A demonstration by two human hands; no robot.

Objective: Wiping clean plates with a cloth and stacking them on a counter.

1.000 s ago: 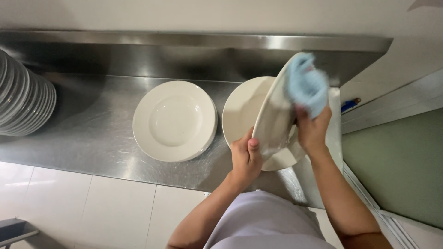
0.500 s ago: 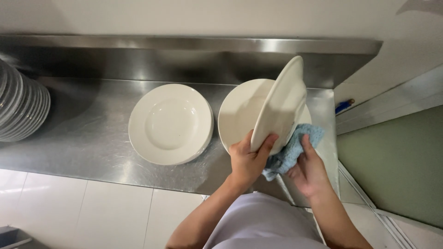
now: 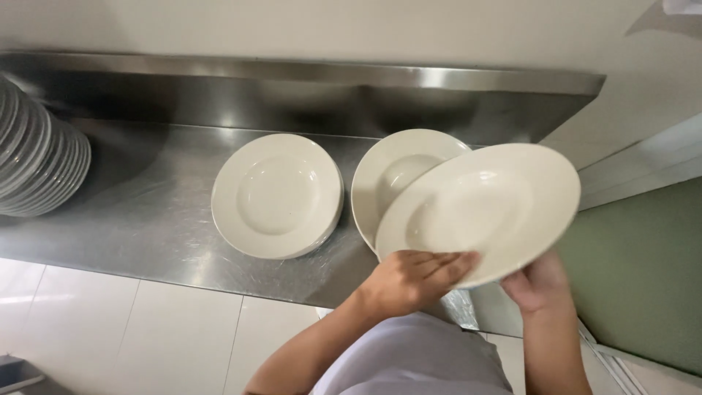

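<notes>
— Cream-white deep plate (image 3: 479, 212), held up over the steel counter (image 3: 146, 219). Grip status?

— I read my left hand (image 3: 413, 278) closed on the plate's near rim, fingers across its face. My right hand (image 3: 537, 281) holds the lower right edge from beneath; how far it is closed I cannot tell.

— Position?

— Tilted, overlapping a stack of like plates (image 3: 398, 175) below. A second stack (image 3: 276, 196) sits just beside that, and a leaning row of plates (image 3: 36, 161) stands at far left.
</notes>
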